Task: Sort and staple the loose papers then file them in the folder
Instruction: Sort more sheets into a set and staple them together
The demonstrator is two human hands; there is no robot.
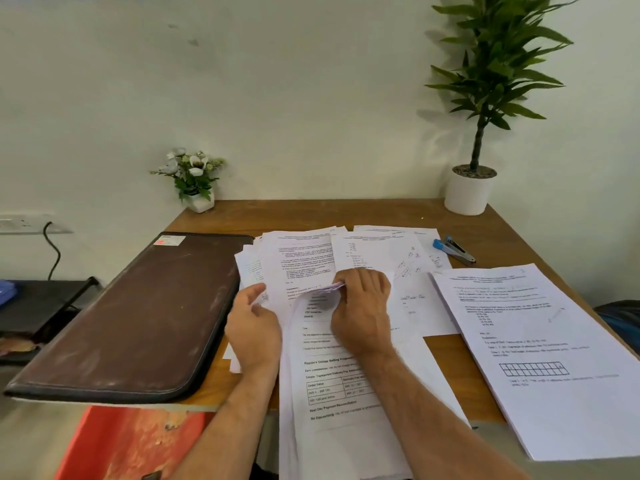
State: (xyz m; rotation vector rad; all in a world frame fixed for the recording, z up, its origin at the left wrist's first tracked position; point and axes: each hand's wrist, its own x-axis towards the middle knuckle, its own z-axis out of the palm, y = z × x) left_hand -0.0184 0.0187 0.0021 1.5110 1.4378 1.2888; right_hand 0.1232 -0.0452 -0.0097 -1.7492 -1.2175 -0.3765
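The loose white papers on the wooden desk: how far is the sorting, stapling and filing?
Early. One separate white stack lies at the right, perhaps already sorted. In hand: the right hand pinches sheet edges in the central spread of papers, and the left hand lifts sheets beside it. Left: the blue stapler lies untouched, and the brown zip folder is closed.

Two bare forearms reaching in from 6 o'clock toward 12, converging near the middle of the view. Left hand at about 9 o'clock of the other, palm turned inward, fingers loosely curled with the thumb raised toward 12 o'clock, what it holds not clear. Right hand palm down, knuckles up, fingers bent under at the 10 o'clock edge, pinching a sheet's edge.
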